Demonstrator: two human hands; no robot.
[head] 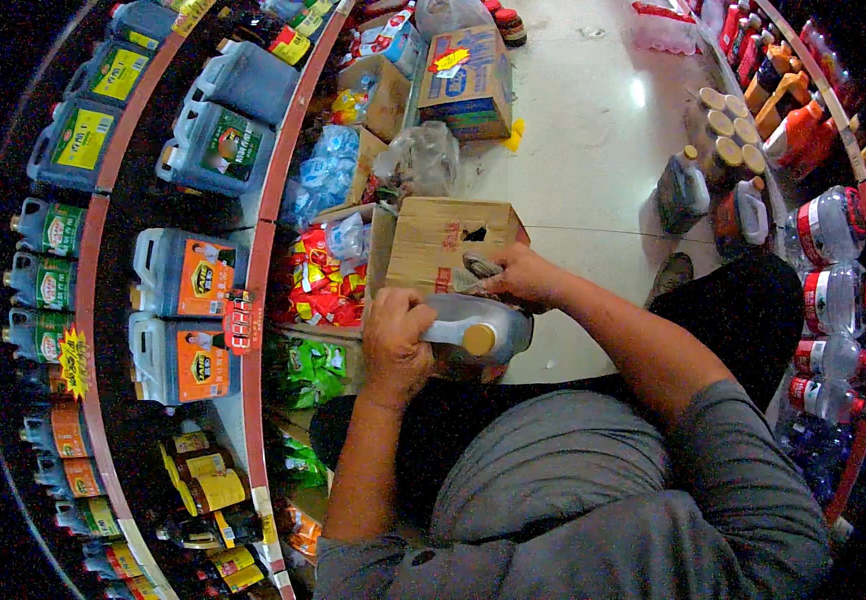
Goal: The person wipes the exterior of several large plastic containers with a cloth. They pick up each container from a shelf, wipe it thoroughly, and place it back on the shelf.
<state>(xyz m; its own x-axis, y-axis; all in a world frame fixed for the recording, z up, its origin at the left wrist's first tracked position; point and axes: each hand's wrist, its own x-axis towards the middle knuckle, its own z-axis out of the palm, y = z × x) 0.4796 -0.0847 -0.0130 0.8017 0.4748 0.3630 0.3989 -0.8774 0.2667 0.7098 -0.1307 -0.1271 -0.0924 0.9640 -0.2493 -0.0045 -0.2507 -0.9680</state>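
Observation:
A translucent plastic jug (pixel 512 324) of dark liquid stands or is held in front of me, its gold cap (pixel 479 340) facing up. Around the end of its pale handle, my left hand (pixel 398 341) is closed. My right hand (pixel 527 274) grips a bunched grey cloth (pixel 482 265) just above the jug's far side. Behind both hands sits a closed cardboard box (pixel 433 232) with a torn dark hole in its top. The jug's underside is hidden from view.
To the left, shelves hold jugs with orange labels (pixel 204 281). Open cartons of red and yellow packets (pixel 320 281) line the floor below. Two more jugs, one dark (pixel 682 196) and one reddish-brown (pixel 740 217), stand at right near my shoe (pixel 671 276). Large clear bottles (pixel 830 300) fill the right shelf.

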